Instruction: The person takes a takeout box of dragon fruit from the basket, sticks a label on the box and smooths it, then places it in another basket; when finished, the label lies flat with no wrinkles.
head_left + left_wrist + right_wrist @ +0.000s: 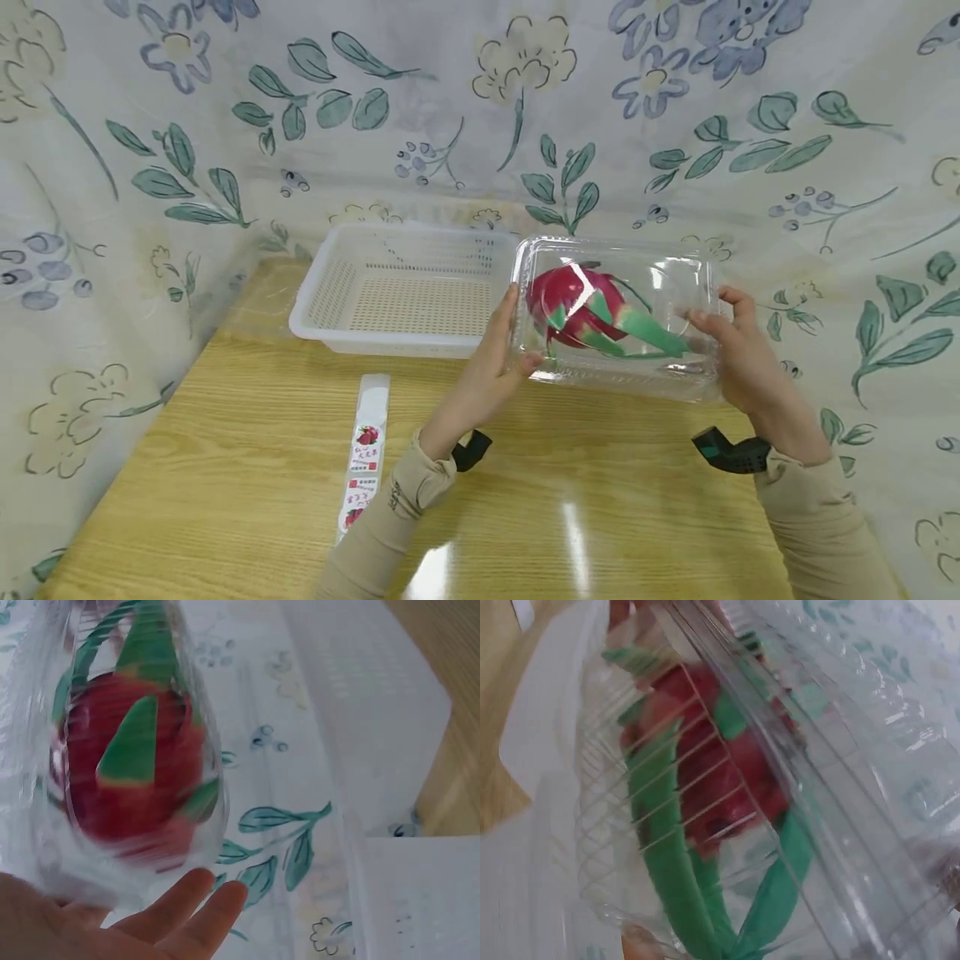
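Note:
A clear plastic clamshell box (675, 292) is held up in the air between both hands. Inside it lies a dragon fruit (573, 304), red with long green scales, toward the box's left end. My left hand (491, 371) grips the left end, thumb at the front edge and fingers along the side. At the opposite end my right hand (750, 358) grips the box, its thumb over the lid's right side. In the left wrist view the dragon fruit (135, 765) shows through the ribbed wall; the right wrist view shows its green scales (664, 847) close up.
A white perforated plastic basket (397, 346) stands behind and left of the box. A strip of stickers (367, 446) printed with dragon fruit lies on the wooden table (247, 450), partly under the left sleeve. Another clear plastic piece (266, 292) sits left of the basket. Floral cloth (450, 108) hangs behind.

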